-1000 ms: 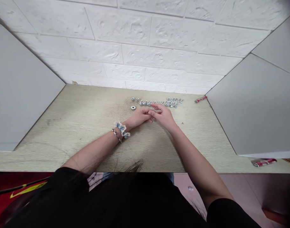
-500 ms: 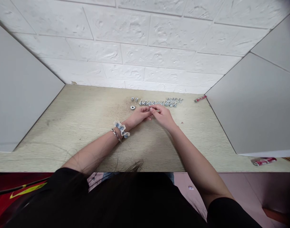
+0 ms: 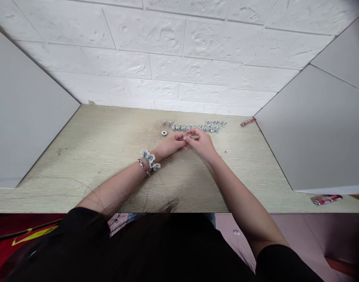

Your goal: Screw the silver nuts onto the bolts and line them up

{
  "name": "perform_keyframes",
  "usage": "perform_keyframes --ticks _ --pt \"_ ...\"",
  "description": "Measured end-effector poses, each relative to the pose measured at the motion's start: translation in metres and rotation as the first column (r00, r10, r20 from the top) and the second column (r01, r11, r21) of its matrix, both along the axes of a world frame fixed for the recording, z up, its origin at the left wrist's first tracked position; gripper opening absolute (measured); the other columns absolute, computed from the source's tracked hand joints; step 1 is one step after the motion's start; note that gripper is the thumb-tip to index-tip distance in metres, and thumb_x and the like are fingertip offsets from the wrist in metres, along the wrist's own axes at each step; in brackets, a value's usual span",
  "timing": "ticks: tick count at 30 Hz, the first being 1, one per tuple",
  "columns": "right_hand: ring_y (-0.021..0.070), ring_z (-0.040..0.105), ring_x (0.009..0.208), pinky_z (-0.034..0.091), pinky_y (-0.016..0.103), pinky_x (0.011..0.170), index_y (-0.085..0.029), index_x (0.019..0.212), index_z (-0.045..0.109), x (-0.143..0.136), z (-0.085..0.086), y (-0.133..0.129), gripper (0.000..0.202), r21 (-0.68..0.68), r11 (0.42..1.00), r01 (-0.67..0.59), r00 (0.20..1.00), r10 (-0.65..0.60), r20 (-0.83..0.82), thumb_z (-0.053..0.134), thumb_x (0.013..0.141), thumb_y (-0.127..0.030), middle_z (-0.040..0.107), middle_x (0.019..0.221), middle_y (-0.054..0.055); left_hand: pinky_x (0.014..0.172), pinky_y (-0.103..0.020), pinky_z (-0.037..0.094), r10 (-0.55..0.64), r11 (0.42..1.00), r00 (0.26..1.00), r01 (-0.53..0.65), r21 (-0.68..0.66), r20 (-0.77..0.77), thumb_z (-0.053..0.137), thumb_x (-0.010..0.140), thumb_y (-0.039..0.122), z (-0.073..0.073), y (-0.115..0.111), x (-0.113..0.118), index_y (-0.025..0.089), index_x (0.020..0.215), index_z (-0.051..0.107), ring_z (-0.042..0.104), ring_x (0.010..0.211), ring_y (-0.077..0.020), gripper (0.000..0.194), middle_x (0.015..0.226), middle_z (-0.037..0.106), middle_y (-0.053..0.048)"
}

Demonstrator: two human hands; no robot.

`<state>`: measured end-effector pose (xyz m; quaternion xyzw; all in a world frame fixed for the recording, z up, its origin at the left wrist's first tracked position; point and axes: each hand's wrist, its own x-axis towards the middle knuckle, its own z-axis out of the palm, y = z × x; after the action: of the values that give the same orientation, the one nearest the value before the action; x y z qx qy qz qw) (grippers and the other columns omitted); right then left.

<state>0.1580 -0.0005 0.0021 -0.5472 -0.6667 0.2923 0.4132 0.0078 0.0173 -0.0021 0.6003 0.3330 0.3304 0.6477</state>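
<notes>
My L hand [image 3: 172, 145] & R hand [image 3: 202, 144] are pinching a small metal pc. [image 3: 189, 136] between fingertips, mostly hidden, prob. for steadiness; bolts [image 3: 180, 127] are standing lined up just beyond, likely for easy reach.

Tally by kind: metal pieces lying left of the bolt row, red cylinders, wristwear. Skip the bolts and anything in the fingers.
Small metal pieces: 2
Round metal piece with dark centre: 1
Red cylinders: 2
Blue-and-white scrunchie: 1
Chain bracelet: 1
Total: 7
</notes>
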Motion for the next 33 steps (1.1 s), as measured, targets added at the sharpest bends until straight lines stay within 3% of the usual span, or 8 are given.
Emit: perform_keyframes --ticks 6,12,20,33 --pt "0.0202 0.060 0.100 0.046 0.038 0.091 -0.024 0.094 0.071 0.000 -0.002 0.002 0.023 0.044 0.996 -0.080 0.997 0.081 -0.007 0.063 0.075 -0.034 0.068 0.103 0.004 0.068 -0.021 0.042 -0.029 0.997 0.999 0.030 0.069 -0.024 0.063 0.067 0.016 -0.006 0.003 0.001 0.011 0.069 0.060 0.053 0.066 -0.0066 0.006 0.067 0.060 0.002" --pt "0.0196 0.061 0.100 0.046 0.038 0.093 -0.024 0.093 0.073 0.001 0.001 0.000 0.023 0.042 0.997 -0.065 0.998 0.065 0.013 0.059 0.079 -0.037 0.068 0.103 0.004 0.064 -0.020 0.042 0.025 0.999 0.999 -0.023 -0.046 0.034 0.067 0.070 0.027 0.001 -0.001 0.002 0.011 0.084 0.064 0.053 0.063 -0.0052 0.021 0.071 0.062 0.002" --pt "0.0188 0.061 0.097 0.048 0.036 0.088 -0.022 0.089 0.070 0.002 -0.006 0.004 0.020 0.047 0.999 -0.017 1.000 0.017 -0.004 0.055 0.078 -0.028 0.069 0.100 0.004 0.056 -0.017 0.038 0.119 0.976 0.990 -0.102 -0.194 0.080 0.075 0.064 0.034 0.000 0.001 -0.001 0.011 0.079 0.062 0.052 0.055 -0.0021 0.030 0.070 0.059 0.002" --pt "0.0211 0.060 0.093 0.049 0.037 0.079 -0.022 0.085 0.067 0.005 -0.002 0.004 0.021 0.011 0.999 0.043 0.999 -0.042 -0.029 0.062 0.072 -0.037 0.069 0.092 0.003 0.064 -0.021 0.041 0.033 0.995 0.999 -0.033 -0.096 0.000 0.072 0.068 0.034 0.004 0.003 -0.004 0.011 0.078 0.063 0.054 0.061 -0.0043 0.027 0.075 0.063 0.001"
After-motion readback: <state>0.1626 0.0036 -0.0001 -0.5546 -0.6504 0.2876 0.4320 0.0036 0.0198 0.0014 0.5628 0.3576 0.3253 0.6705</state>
